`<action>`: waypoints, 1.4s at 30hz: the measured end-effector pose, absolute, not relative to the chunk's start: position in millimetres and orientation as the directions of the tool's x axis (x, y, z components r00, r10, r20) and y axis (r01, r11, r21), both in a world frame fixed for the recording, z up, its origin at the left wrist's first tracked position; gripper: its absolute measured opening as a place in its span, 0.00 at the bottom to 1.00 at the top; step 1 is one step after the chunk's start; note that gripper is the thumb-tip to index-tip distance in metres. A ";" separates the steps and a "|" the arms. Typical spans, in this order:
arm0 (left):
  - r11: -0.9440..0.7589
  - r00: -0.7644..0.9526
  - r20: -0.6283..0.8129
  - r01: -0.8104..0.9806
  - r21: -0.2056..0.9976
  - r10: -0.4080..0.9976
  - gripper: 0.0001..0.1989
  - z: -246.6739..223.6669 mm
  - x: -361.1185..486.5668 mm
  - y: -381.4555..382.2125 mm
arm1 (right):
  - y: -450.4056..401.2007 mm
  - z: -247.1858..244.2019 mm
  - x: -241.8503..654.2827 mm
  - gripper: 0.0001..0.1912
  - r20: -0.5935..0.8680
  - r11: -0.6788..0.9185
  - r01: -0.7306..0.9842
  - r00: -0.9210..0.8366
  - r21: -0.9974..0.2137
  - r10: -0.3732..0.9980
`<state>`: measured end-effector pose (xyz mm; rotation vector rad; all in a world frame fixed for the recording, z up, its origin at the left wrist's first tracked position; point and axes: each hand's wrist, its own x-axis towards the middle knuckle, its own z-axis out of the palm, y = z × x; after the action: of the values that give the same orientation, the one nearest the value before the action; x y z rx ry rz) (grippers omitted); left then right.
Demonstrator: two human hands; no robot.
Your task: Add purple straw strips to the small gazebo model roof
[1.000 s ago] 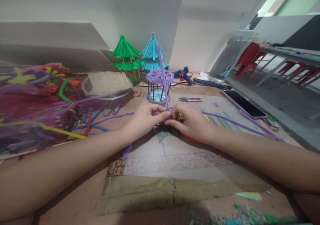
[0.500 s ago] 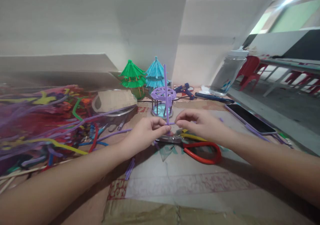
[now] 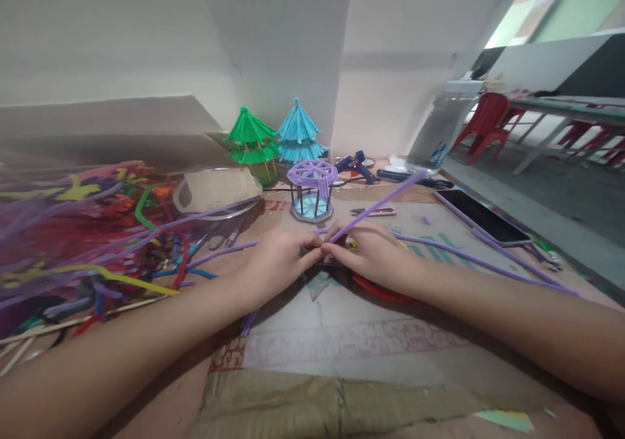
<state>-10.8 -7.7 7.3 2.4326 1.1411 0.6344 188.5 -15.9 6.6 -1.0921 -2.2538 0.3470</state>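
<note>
Both my hands meet over the work mat. My left hand (image 3: 288, 253) pinches one end of a purple pipe cleaner (image 3: 378, 204). The fingertips of my right hand (image 3: 368, 251) close on the same end, and the rest slants up to the right. Beneath my right hand lie red-handled scissors (image 3: 383, 290), mostly covered. Just beyond my hands stands a small purple-topped pavilion model (image 3: 312, 191) with dark posts and a pale blue base. Another long purple pipe cleaner (image 3: 469, 256) runs along the mat behind my right wrist.
Green (image 3: 251, 139) and blue (image 3: 297, 133) tiered-roof models stand at the back, near a glue gun (image 3: 359, 165). Colourful pipe cleaners (image 3: 97, 230) heap at the left. Small snips (image 3: 375, 212), a phone (image 3: 481, 217) and a water bottle (image 3: 442, 126) are to the right.
The purple pipe cleaner has swung from upright to slanting right. My right hand has moved left to join my left hand on it, now covering most of the scissors.
</note>
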 end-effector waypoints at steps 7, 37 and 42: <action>-0.480 0.575 0.196 0.396 0.783 0.794 0.14 1.7 -13.8 -0.6 | -13.1 9.4 188.5 0.07 0.435 0.601 0.602 -0.416 -0.527 0.798; -0.340 0.556 0.106 0.337 0.878 0.824 0.08 -2.6 -9.9 -3.1 | -3.2 4.5 187.7 0.14 0.024 0.068 0.119 -0.338 -0.991 0.941; -0.342 0.542 0.088 0.388 0.856 0.836 0.10 -2.9 -7.2 -6.6 | -3.5 0.0 188.1 0.12 0.069 0.110 0.106 -0.339 -0.988 0.938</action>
<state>-7.2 -6.6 -2.9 1.9428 0.9930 0.6769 188.1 -3.5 0.0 -1.0493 -1.5940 1.3226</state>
